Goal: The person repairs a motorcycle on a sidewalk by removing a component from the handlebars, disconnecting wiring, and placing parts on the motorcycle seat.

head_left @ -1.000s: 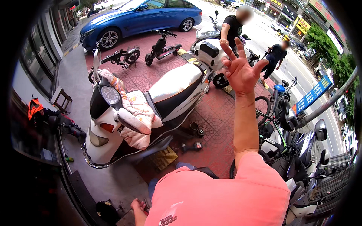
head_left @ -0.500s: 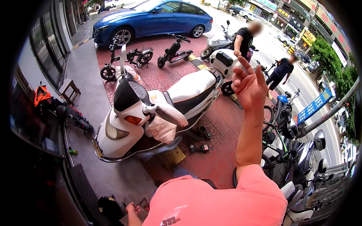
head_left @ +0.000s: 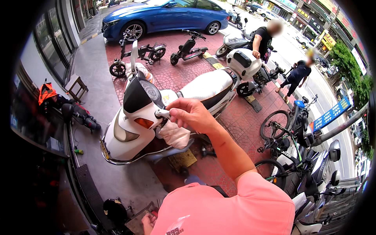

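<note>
A white scooter [head_left: 129, 137] with a black front screen stands in front of me, its white seat [head_left: 203, 89] pointing to the far right. My right hand [head_left: 188, 113] reaches over to its near handlebar, fingers closed round the side mirror [head_left: 162, 113], most of which the hand hides. A pale quilted cover [head_left: 175, 135] hangs just below. My left hand [head_left: 148, 222] is low at the lower edge, fingers curled, beside a tray-like box [head_left: 137, 224] with a red item next to it. What it holds, if anything, is hidden.
A yellow ramp block [head_left: 183, 159] lies under the scooter. Parked bicycles [head_left: 288, 149] line the right. Two small electric scooters and a blue car [head_left: 168, 19] stand behind. One person [head_left: 262, 41] touches the white rear box [head_left: 243, 62]; another person [head_left: 299, 76] stands beyond. A wooden stool [head_left: 76, 87] is left.
My right hand has come down from raised and open, moving left onto the scooter's mirror. My left hand has shifted slightly right and down. The view has turned a little.
</note>
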`<state>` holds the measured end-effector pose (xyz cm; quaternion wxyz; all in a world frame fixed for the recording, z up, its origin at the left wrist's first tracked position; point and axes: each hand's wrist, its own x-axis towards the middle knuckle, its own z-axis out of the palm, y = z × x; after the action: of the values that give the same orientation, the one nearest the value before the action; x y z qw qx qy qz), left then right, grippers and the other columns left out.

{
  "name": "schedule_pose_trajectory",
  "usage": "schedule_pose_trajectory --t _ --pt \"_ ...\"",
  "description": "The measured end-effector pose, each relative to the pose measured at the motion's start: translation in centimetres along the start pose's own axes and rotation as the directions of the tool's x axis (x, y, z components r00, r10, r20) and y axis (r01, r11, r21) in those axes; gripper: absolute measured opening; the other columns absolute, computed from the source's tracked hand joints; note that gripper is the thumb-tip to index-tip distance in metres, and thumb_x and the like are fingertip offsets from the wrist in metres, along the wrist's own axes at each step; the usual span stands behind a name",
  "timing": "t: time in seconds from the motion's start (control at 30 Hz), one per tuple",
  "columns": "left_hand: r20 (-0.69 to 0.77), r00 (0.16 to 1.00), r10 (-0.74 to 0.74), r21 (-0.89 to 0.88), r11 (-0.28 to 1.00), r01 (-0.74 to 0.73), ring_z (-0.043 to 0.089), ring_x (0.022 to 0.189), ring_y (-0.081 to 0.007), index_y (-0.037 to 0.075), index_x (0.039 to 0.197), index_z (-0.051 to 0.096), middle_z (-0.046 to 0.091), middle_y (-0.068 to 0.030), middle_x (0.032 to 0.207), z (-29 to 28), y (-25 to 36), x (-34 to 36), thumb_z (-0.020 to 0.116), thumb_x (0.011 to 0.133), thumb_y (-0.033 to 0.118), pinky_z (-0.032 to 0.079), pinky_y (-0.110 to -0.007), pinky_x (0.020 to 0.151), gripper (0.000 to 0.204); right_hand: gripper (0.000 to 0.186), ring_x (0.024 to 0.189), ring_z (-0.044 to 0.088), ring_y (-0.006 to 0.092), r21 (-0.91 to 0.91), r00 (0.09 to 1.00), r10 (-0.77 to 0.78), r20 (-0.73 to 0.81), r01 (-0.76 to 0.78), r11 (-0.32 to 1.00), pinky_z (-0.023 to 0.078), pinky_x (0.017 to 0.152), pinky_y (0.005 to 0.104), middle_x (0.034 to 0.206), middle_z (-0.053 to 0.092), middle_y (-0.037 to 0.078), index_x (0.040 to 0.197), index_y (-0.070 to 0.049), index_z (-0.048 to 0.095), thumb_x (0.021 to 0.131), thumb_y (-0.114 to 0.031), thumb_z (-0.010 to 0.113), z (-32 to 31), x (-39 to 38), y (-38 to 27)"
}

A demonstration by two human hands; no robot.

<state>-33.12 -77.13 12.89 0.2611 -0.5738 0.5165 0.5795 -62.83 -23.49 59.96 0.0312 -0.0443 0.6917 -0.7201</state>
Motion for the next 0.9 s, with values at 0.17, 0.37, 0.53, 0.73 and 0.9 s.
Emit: schedule_pose_trajectory --t 0.17,0.37,0.53,0.73,0.9 --pt "0.021 1.000 -0.007 -0.043 0.999 0.008 0.072 0.074 -0.0295 0.006 0.098 0.067 0.072 -0.0127 0.085 -1.0 -2.5 1.3 0.064 0.101 0.023 0.063 -0.045 0.061 0.018 0.033 0.081 0.066 0.0069 -0.104 0.999 -0.033 0.008 0.034 0.994 0.054 0.068 0.0257 0.093 0.074 0.003 0.121 0.002 0.072 0.103 -0.026 0.079 0.2 0.7 3.4" --pt "0.051 0.994 0.096 0.092 0.991 -0.100 0.073 0.077 -0.0300 0.004 0.099 0.069 0.073 -0.0139 0.090 0.3 0.0 1.8 0.064 0.102 0.025 0.065 -0.045 0.068 0.021 0.034 0.082 0.066 0.0080 -0.088 0.999 -0.034 0.034 0.037 0.995 0.055 0.071 0.0271 0.092 0.074 0.004 0.121 0.002 0.071 0.103 -0.025 0.079 -0.5 1.3 3.8" --pt "0.127 0.952 0.278 0.287 0.908 -0.304 0.073 0.081 -0.0301 0.006 0.106 0.070 0.074 -0.0129 0.097 3.5 4.4 -1.0 0.064 0.103 0.027 0.064 -0.047 0.070 0.022 0.035 0.074 0.063 0.0075 -0.029 0.998 -0.018 0.057 0.020 0.999 0.053 0.063 0.0259 0.091 0.073 0.004 0.123 0.002 0.070 0.104 -0.026 0.078 -1.6 1.6 4.8" --pt "0.071 0.983 0.171 0.176 0.968 -0.181 0.074 0.089 -0.0299 0.009 0.110 0.070 0.074 -0.0109 0.104 5.9 10.2 -2.8 0.063 0.103 0.028 0.063 -0.048 0.072 0.022 0.033 0.085 0.065 0.0055 -0.180 0.971 -0.222 -0.091 0.204 0.962 0.054 0.075 0.0261 0.096 0.076 0.002 0.127 -0.001 0.072 0.104 -0.024 0.077 -3.4 1.1 3.5" --pt "0.078 0.972 0.222 0.217 0.948 -0.233 0.073 0.100 -0.0311 0.007 0.116 0.069 0.074 -0.0118 0.111 6.0 12.5 -4.3 0.064 0.103 0.028 0.063 -0.051 0.084 0.025 0.044 0.089 0.073 0.0134 -0.273 0.946 -0.134 -0.294 0.051 0.961 0.058 0.084 0.0319 0.097 0.079 0.009 0.123 0.001 0.074 0.097 -0.033 0.083 -8.3 1.1 7.4"
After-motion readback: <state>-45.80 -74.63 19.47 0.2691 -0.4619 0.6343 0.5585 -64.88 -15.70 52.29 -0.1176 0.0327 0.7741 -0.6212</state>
